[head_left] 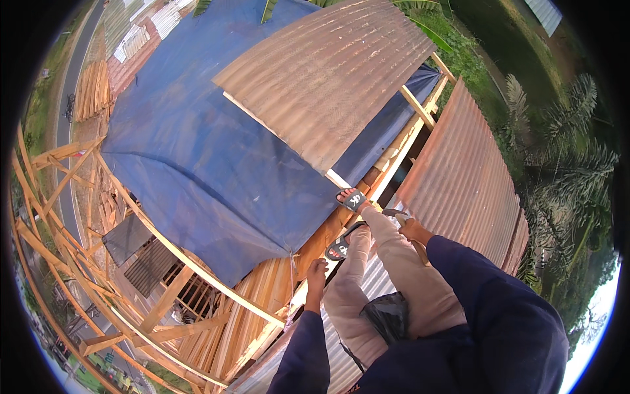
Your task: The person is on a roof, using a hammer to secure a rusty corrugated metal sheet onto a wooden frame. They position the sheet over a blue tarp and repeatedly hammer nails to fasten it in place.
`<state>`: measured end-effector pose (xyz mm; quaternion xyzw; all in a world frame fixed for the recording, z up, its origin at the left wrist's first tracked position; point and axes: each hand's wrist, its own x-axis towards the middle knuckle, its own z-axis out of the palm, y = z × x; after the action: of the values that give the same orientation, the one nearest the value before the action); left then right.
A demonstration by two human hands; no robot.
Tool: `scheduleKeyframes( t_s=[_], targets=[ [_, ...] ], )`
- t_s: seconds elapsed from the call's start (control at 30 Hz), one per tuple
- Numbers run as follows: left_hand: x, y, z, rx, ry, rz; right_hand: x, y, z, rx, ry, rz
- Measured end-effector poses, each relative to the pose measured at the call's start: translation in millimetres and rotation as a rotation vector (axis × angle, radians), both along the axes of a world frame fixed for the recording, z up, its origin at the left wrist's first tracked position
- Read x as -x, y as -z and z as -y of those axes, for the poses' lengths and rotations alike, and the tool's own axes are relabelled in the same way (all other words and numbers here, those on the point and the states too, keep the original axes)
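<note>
My right hand (413, 231) is closed around the wooden handle of a hammer (395, 213), its dark head close to my right leg. My left hand (317, 270) is beside my left foot, over the edge of a wooden beam (299, 295). Its fingers are curled together; whatever they may hold is too small to make out. Both my sandalled feet (346, 223) rest on the timber edge, next to a blue tarp (216, 171). A black plastic bag (387, 315) hangs at my waist.
A rusty corrugated sheet (328, 72) lies across battens over the tarp. More rusty roofing (466, 177) slopes to the right. Bare roof timbers (174, 295) with gaps between them stand at lower left. Far below run a road (64, 125) and stacked planks (93, 92); palms (564, 151) grow at right.
</note>
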<state>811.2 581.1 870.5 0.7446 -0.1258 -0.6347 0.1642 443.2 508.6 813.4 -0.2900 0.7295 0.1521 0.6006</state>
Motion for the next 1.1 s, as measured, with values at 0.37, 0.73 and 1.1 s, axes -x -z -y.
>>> scheduleKeyframes(
  t_s=[0.37,0.73,1.1],
  targets=[
    [-7.9,217.1,82.9,-0.060,0.559,0.283,-95.1,-11.8,-1.4,-0.300,1.363,0.438],
    [30.6,441.4,200.4,0.106,0.001,0.260,-140.8,10.0,-17.0,-0.251,1.047,0.459],
    [87.9,461.7,212.2,0.150,-0.438,0.156,-143.5,9.3,10.0,-0.287,1.236,0.416]
  ],
)
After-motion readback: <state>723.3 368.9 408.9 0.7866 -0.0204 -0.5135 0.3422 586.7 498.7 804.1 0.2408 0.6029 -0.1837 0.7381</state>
